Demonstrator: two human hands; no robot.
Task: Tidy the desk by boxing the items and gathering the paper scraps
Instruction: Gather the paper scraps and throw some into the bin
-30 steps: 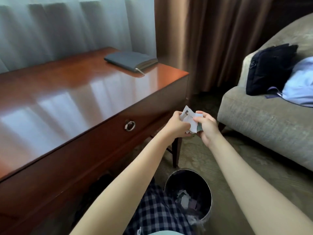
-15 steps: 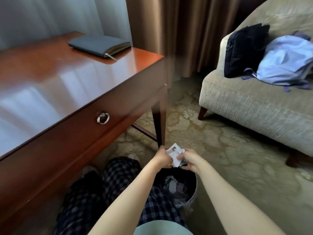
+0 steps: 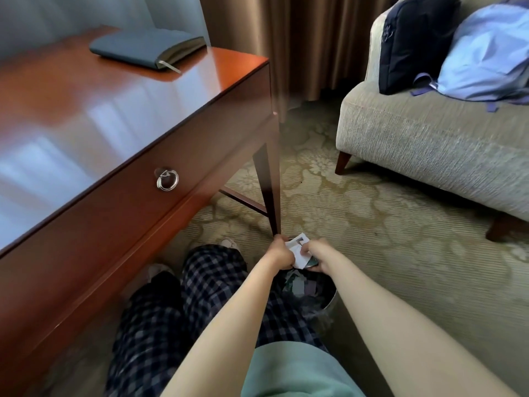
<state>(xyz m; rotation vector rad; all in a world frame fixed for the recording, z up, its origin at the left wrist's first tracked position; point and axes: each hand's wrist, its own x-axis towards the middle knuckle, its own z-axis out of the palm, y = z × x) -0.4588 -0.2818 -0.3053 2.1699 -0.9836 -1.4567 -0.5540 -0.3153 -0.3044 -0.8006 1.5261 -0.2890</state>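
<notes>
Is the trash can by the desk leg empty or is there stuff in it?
Not empty: paper scraps lie inside the trash can. How full, cannot tell; part of it is hidden.

Both hands, left (image 3: 279, 251) and right (image 3: 316, 255), grip paper scraps (image 3: 297, 250) above bin (image 3: 329, 303), apparently holding scraps.

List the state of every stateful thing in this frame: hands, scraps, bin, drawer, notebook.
left hand: grips the paper scraps.
right hand: grips them too.
paper scraps: bunched, held over the bin, not released.
bin: upright, open-topped, scraps inside.
drawer: closed.
notebook: closed, flat on the desk.
</notes>
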